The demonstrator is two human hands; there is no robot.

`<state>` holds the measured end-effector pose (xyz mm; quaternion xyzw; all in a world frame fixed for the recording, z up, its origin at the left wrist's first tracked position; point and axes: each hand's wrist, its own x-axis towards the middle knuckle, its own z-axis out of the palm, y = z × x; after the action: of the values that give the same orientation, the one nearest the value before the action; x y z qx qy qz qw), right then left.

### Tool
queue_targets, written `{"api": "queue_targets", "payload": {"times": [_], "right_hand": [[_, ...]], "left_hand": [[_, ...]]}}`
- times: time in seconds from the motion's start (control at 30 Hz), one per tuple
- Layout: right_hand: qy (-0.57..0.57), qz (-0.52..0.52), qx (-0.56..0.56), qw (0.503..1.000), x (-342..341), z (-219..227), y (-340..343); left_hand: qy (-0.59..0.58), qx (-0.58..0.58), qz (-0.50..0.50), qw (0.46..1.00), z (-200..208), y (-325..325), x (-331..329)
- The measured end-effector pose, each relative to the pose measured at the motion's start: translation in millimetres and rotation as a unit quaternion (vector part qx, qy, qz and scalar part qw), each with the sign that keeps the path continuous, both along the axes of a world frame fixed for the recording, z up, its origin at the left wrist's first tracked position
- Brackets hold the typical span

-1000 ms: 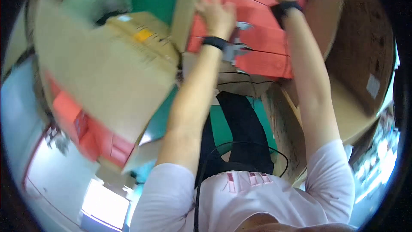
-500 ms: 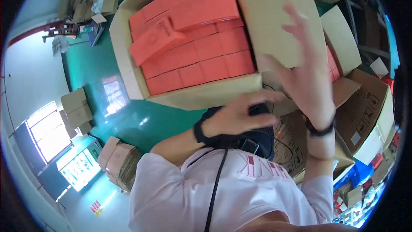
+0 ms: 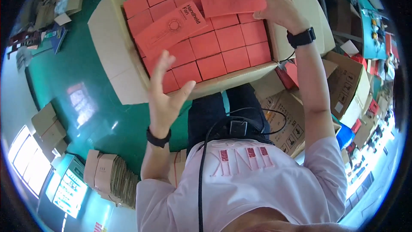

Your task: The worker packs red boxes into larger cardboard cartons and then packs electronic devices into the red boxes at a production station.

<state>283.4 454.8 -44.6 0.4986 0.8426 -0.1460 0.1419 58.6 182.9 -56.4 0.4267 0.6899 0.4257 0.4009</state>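
Inside a large open carton point(image 3: 234, 75) lie rows of closely packed red boxes point(image 3: 211, 67). Two flat red boxes rest loose on top of them. The left one point(image 3: 169, 28) slants and shows a drawing of a round fan; the right one point(image 3: 232, 0) has a plain face. My right hand point(image 3: 281, 8) grips the right one's right end, thumb at the lower corner and fingers by the upper edge. Over the carton's near left edge, my left hand point(image 3: 164, 99) is open and holds nothing, its thumb and fingers apart, just below the slanted box.
The carton's flaps point(image 3: 116, 60) are folded outward. Other cartons point(image 3: 343, 86) stand to the right, with a cable point(image 3: 285, 122) near my waist. Bundled flat cardboard point(image 3: 109, 176) stands at the lower left on a green floor point(image 3: 96, 90).
My right hand has reached forward to the right loose box, which has turned slightly. My left hand has moved left to the carton's near edge. The view has shifted.
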Motion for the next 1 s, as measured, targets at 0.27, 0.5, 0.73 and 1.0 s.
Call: {"api": "queue_targets", "payload": {"times": [0.27,0.5,0.73,1.0], "right_hand": [[0.168,0.007,-0.003,0.986,54,-69,15],[0.511,-0.113,-0.039,0.851,84,-70,-40],[0.595,-0.194,-0.005,0.78,80,-57,-68],[0.664,-0.025,0.236,0.709,3,-51,-63]], "left_hand": [[0.464,-0.005,-0.116,0.878,-35,89,-24],[0.37,0.053,-0.113,0.921,-54,96,-47],[0.104,0.05,-0.058,0.992,-26,82,-35],[0.065,0.003,-0.045,0.997,-18,73,-36]]}}
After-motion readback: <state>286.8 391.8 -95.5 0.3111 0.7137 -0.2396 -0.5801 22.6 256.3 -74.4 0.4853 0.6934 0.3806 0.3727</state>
